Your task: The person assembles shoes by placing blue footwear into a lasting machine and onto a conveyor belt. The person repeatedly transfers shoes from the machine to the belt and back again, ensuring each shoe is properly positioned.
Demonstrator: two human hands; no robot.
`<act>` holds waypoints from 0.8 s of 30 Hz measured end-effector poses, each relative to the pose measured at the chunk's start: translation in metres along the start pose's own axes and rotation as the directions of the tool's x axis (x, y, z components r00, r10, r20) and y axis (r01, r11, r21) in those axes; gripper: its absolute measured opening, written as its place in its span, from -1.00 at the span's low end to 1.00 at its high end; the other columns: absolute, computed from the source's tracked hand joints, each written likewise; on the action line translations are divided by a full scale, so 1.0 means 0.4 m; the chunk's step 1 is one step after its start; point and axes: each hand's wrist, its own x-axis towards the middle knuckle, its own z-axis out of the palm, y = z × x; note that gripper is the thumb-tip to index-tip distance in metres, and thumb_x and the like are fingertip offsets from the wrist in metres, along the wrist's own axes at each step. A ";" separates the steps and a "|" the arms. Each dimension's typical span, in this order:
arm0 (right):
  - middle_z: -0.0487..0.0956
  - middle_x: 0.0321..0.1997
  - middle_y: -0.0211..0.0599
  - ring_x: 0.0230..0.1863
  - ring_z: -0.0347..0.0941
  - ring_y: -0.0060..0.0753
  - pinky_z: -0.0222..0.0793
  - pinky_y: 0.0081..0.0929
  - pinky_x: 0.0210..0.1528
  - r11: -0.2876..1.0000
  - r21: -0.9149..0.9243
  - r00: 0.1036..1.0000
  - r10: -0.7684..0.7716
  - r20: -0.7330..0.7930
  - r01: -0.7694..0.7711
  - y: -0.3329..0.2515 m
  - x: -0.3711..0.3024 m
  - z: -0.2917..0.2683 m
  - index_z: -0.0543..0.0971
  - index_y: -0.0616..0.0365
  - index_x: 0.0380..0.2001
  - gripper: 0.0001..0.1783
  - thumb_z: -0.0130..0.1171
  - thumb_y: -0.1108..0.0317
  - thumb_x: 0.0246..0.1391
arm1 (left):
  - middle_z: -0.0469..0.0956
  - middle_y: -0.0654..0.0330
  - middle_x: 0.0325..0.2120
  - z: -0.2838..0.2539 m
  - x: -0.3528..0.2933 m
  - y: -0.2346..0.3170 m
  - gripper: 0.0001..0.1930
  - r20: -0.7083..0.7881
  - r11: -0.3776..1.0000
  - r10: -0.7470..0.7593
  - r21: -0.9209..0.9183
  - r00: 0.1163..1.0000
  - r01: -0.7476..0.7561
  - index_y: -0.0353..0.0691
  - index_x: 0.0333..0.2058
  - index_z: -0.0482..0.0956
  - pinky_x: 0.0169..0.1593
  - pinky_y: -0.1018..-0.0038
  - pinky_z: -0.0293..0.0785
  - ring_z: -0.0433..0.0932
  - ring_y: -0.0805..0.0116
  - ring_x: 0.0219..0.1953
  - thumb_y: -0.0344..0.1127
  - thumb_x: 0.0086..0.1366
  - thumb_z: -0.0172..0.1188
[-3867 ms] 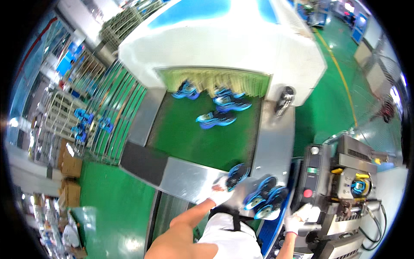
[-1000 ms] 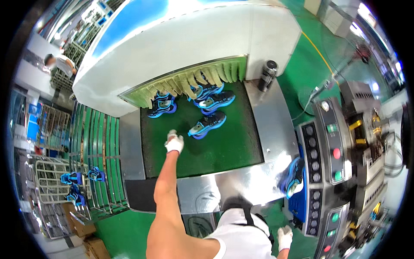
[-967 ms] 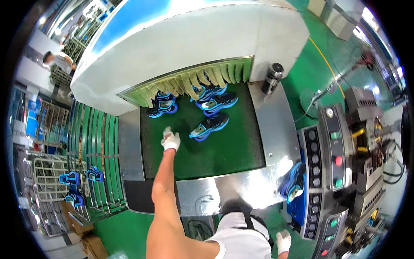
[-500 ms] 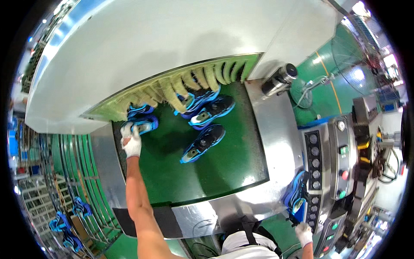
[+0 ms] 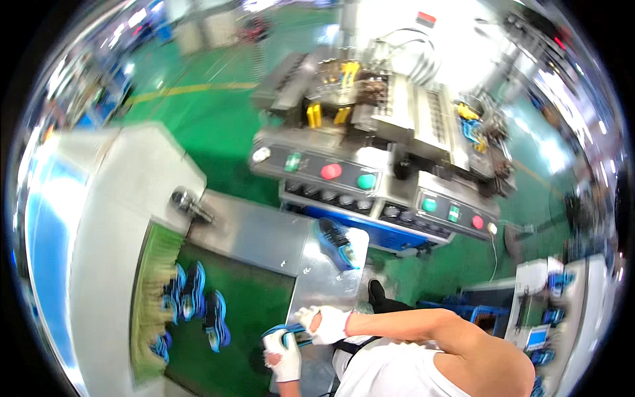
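Both my hands wear white gloves with bare skin showing at some fingers. Over the near edge of the green conveyor belt (image 5: 254,291), a black and blue shoe (image 5: 289,328) is held between them. My left hand (image 5: 284,356) is closed around one end of it. My right hand (image 5: 325,323) is closed at the other end, partly covering it. Blur hides the exact finger positions. On the belt lie another blue-black shoe (image 5: 215,321), a second shoe (image 5: 194,291) and more shoes by the bristle curtain (image 5: 153,264). One more shoe (image 5: 336,243) rests on the steel ledge.
A white machine housing (image 5: 99,251) stands left of the belt, with a metal flask (image 5: 192,204) on its steel edge. Ahead is a machine with a button panel (image 5: 317,169) of red and green buttons. A rack (image 5: 562,311) holding shoes stands at the right.
My view has swung to the right. My left hand has left the belt's far-left corner and now holds a shoe near me. My right hand has come over to meet it.
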 end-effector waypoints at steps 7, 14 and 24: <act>0.61 -0.26 0.10 -0.24 0.61 0.13 0.52 -0.14 -0.19 0.811 0.555 0.812 0.445 -0.378 -0.186 0.181 -0.384 -0.379 0.45 0.31 -0.05 -0.50 0.31 0.21 0.03 | 0.60 0.02 -0.16 0.154 0.245 0.665 -0.78 0.292 0.823 0.559 -0.314 0.776 -0.474 -0.31 -0.12 0.62 0.03 0.29 0.52 0.61 0.14 -0.10 -0.44 0.24 0.28; 0.64 -0.05 -0.27 -0.12 0.56 -0.43 0.50 -0.38 -0.01 0.186 0.963 0.300 0.923 -0.240 0.195 0.284 -0.882 -0.498 0.53 0.38 0.11 -0.38 0.43 0.29 0.01 | 0.47 -0.06 0.13 0.389 0.342 1.195 -0.41 0.169 0.500 0.819 -0.679 0.548 -0.538 -0.34 0.26 0.33 0.15 0.33 0.51 0.55 0.15 0.11 -0.54 0.25 0.26; 0.54 -0.13 -0.46 -0.28 0.43 -0.59 0.43 -0.52 -0.21 0.216 0.785 -0.337 0.941 -0.010 0.581 0.379 -1.172 -0.276 0.47 0.24 0.04 -0.46 0.33 0.43 -0.06 | 0.45 -0.29 0.16 1.199 0.558 1.592 -0.22 0.523 0.906 0.407 -0.128 0.749 -0.403 -0.37 0.24 0.33 0.28 0.19 0.34 0.45 -0.15 0.24 0.15 0.26 0.18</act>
